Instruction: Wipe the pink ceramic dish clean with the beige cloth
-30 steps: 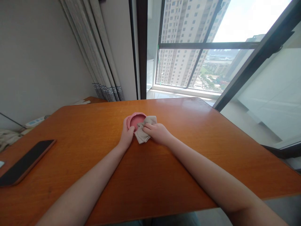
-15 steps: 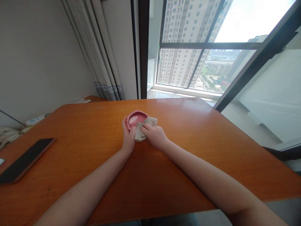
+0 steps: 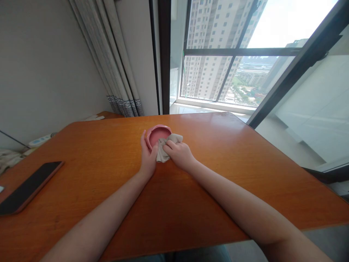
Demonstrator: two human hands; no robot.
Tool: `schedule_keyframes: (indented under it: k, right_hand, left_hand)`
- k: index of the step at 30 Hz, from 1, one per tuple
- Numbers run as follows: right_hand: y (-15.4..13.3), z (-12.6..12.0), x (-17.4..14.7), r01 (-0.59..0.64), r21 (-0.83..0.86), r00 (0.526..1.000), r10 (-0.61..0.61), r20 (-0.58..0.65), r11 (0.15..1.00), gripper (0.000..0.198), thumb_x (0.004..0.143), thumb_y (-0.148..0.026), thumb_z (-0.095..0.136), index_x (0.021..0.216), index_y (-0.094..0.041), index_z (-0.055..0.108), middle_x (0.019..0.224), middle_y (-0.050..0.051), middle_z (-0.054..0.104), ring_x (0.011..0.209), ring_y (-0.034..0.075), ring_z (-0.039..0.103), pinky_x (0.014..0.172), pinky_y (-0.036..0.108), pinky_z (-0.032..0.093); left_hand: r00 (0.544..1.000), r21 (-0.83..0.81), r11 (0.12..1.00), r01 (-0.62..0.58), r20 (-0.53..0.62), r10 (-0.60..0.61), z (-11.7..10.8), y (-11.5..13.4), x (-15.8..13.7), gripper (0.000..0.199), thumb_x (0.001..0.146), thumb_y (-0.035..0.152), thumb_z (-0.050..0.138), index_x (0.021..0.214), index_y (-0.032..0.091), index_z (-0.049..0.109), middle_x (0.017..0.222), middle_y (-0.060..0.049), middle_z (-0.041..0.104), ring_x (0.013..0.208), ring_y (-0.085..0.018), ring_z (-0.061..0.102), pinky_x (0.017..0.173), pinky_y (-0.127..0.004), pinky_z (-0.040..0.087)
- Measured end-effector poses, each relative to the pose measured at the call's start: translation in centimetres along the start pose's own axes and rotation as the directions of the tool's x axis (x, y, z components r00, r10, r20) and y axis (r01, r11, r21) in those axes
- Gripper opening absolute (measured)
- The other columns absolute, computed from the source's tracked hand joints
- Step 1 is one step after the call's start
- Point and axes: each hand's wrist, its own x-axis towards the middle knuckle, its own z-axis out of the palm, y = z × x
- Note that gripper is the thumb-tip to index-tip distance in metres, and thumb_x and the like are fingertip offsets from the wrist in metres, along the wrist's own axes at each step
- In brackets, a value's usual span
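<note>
A pink bowl (image 3: 156,135) is tilted so that its inside faces me, above the middle of the wooden table. My left hand (image 3: 148,154) grips its left side, thumb at the near rim and fingers around the outside. In my right hand (image 3: 180,153) is a crumpled beige cloth (image 3: 163,154), pinched between thumb and fingers. The cloth lies over the bowl's near right rim and hangs down between my two hands. Part of the bowl's lower right side is hidden behind it.
The wooden table (image 3: 95,153) stretches out all round my hands. A long black slab with a reddish edge (image 3: 29,187) lies on the left. A grey curtain (image 3: 117,80) and a large window (image 3: 231,72) stand beyond the far edge.
The bowl has turned slightly in my hands, and its inside looks more evenly lit. My right hand and the cloth have barely shifted. The camera view has moved a little.
</note>
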Motion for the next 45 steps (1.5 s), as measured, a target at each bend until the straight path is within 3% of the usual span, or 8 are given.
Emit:
schedule_keyframes:
  k: [5, 9, 13, 20, 27, 33, 40, 45]
  right_hand:
    - [1.1, 0.3, 0.1, 0.094, 0.050, 0.996, -0.095, 0.002, 0.994, 0.028, 0.094, -0.019, 0.034, 0.097, -0.021, 0.062, 0.096, 0.006, 0.062, 0.066, 0.011, 0.051, 0.055, 0.028, 0.027]
    - [3.1, 0.9, -0.1, 0.137, 0.070, 0.991, -0.136, -0.020, 0.988, 0.030, 0.095, -0.018, 0.032, 0.105, -0.020, 0.061, 0.107, 0.008, 0.061, 0.073, 0.012, 0.052, 0.060, 0.027, 0.031]
    - [3.3, 1.3, -0.2, 0.130, 0.046, 0.991, -0.128, -0.034, 0.990, 0.028, 0.095, -0.018, 0.035, 0.098, -0.020, 0.063, 0.101, 0.007, 0.062, 0.071, 0.012, 0.051, 0.059, 0.027, 0.029]
    - [1.1, 1.0, -0.2, -0.025, 0.045, 0.995, 0.029, -0.095, 0.999, 0.032, 0.095, -0.019, 0.032, 0.090, -0.020, 0.064, 0.090, 0.007, 0.060, 0.064, 0.011, 0.047, 0.057, 0.028, 0.027]
    - [0.8, 0.8, 0.0, 0.003, 0.057, 1.000, -0.004, 0.017, 0.998, 0.028, 0.093, -0.018, 0.035, 0.095, -0.019, 0.063, 0.094, 0.007, 0.061, 0.062, 0.011, 0.050, 0.054, 0.028, 0.027]
    - [2.9, 1.4, -0.4, 0.073, 0.022, 0.997, -0.073, -0.017, 0.997, 0.030, 0.095, -0.020, 0.032, 0.101, -0.021, 0.062, 0.105, 0.006, 0.062, 0.067, 0.011, 0.052, 0.057, 0.028, 0.027]
    - [0.8, 0.9, -0.9, 0.055, 0.047, 0.994, -0.050, -0.101, 0.997, 0.033, 0.095, -0.021, 0.031, 0.094, -0.022, 0.063, 0.097, 0.004, 0.063, 0.064, 0.011, 0.049, 0.056, 0.029, 0.025]
    - [1.0, 0.6, -0.5, 0.098, 0.064, 0.995, -0.097, -0.019, 0.993, 0.026, 0.093, -0.020, 0.036, 0.101, -0.021, 0.061, 0.103, 0.005, 0.062, 0.064, 0.011, 0.050, 0.054, 0.028, 0.026]
  left_hand:
    - [1.000, -0.027, 1.000, 0.009, 0.029, -0.008, -0.1, -0.8, 0.3, 0.058, 0.082, 0.019, 0.044, 0.138, 0.021, 0.031, 0.144, -0.008, 0.036, 0.133, -0.020, 0.035, 0.112, -0.034, 0.026]
    - [0.982, 0.132, 0.979, -0.157, 0.121, 0.142, -1.1, -1.6, 1.2, 0.059, 0.078, 0.016, 0.046, 0.136, 0.020, 0.037, 0.141, -0.009, 0.040, 0.132, -0.022, 0.035, 0.113, -0.039, 0.023]
    - [0.960, 0.192, 0.953, -0.233, 0.199, 0.195, -1.5, -1.7, 1.6, 0.056, 0.081, 0.020, 0.049, 0.136, 0.020, 0.039, 0.140, -0.009, 0.042, 0.132, -0.024, 0.036, 0.113, -0.041, 0.022]
    - [0.992, -0.129, 0.988, 0.090, 0.104, -0.077, 1.1, -0.4, -0.3, 0.067, 0.086, 0.036, 0.048, 0.142, 0.027, 0.013, 0.144, -0.010, 0.036, 0.126, -0.021, 0.045, 0.102, -0.035, 0.041]
    - [0.971, -0.070, 0.971, 0.229, 0.085, -0.223, 0.6, -0.9, -0.1, 0.049, 0.079, 0.027, 0.047, 0.125, 0.020, 0.034, 0.121, -0.008, 0.053, 0.106, -0.019, 0.055, 0.092, -0.031, 0.046]
    - [0.978, -0.007, 0.986, 0.168, 0.124, -0.166, 0.2, -1.2, 0.8, 0.052, 0.076, 0.020, 0.047, 0.127, 0.020, 0.037, 0.121, -0.007, 0.054, 0.108, -0.020, 0.054, 0.099, -0.037, 0.042]
    - [1.000, -0.020, 1.000, -0.010, 0.028, 0.011, 0.1, 0.0, 0.0, 0.064, 0.077, 0.023, 0.055, 0.135, 0.023, 0.030, 0.144, -0.008, 0.035, 0.134, -0.022, 0.033, 0.112, -0.032, 0.027]
    - [1.000, -0.049, 0.999, 0.010, 0.014, -0.009, -0.3, -0.9, 0.8, 0.057, 0.071, 0.011, 0.045, 0.127, 0.019, 0.039, 0.133, -0.010, 0.045, 0.126, -0.022, 0.042, 0.110, -0.035, 0.031]
